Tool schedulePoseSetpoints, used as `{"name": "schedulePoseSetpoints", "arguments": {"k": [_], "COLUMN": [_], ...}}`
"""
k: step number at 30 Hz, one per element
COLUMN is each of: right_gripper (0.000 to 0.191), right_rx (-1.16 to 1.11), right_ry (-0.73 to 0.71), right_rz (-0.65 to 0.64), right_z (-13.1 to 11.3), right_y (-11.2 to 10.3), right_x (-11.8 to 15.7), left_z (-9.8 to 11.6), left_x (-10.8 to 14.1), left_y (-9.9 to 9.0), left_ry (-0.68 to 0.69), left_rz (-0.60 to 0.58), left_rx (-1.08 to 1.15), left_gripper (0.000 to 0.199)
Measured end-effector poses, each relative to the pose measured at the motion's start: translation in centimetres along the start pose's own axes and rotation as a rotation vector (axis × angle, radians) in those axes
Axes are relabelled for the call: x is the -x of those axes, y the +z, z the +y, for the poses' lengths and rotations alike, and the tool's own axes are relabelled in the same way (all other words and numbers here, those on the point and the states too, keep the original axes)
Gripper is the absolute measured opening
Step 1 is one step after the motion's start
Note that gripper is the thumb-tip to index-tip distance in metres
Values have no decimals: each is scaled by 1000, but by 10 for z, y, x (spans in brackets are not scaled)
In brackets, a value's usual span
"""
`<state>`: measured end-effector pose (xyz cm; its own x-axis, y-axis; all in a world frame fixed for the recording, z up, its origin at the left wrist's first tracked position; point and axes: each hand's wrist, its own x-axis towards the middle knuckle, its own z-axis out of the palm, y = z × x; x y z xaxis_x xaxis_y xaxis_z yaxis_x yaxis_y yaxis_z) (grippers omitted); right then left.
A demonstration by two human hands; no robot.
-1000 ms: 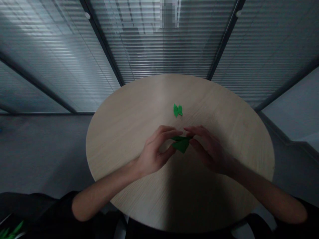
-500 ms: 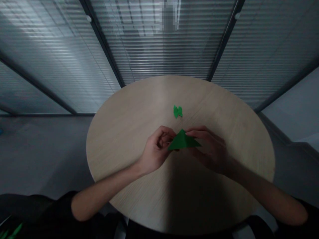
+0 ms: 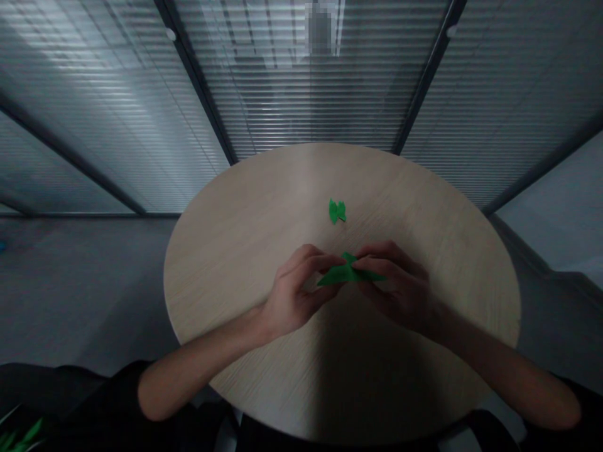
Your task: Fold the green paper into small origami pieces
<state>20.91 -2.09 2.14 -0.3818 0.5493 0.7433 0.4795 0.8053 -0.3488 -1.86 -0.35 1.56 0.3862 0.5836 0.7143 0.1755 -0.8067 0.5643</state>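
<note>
A folded piece of green paper (image 3: 347,272) is held above the near middle of the table, its two points spread left and right. My left hand (image 3: 301,292) is closed on its left side, fingers pinching close to the centre fold. From the right, my right hand (image 3: 398,279) grips the other side, with fingertips pressed at the middle crease and partly covering the paper. Just beyond both hands, a small green paper butterfly (image 3: 337,211) lies flat on the wood.
The round wooden table (image 3: 245,207) stands close to glass partitions with blinds (image 3: 306,107). Dark frame posts (image 3: 198,78) rise behind it. Green plant leaves (image 3: 26,436) show at the lower left corner. A shadow falls across the table's near part.
My left fingers have reached over to the paper's centre. The paper has gone from a smooth triangle to a shape pinched in at the middle. The butterfly stays in place.
</note>
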Motion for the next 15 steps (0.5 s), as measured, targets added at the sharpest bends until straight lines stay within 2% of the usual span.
{"name": "schedulePoseSetpoints", "arguments": {"k": [6, 10, 12, 15], "right_gripper": [34, 30, 30, 30], "right_rx": [-64, -110, -90, -52], "right_ry": [-23, -44, -42, -20], "right_rz": [-30, 25, 57, 96], "right_z": [-2, -2, -3, -3], "right_y": [0, 2, 1, 1], "right_x": [-2, -3, -3, -2], "left_z": [1, 0, 1, 2], "left_x": [-1, -2, -1, 2], "left_y": [0, 0, 0, 2], "left_ry": [36, 18, -36, -202], "left_rz": [1, 31, 32, -10], "left_rx": [16, 16, 37, 148], "left_gripper": [16, 17, 16, 19]}}
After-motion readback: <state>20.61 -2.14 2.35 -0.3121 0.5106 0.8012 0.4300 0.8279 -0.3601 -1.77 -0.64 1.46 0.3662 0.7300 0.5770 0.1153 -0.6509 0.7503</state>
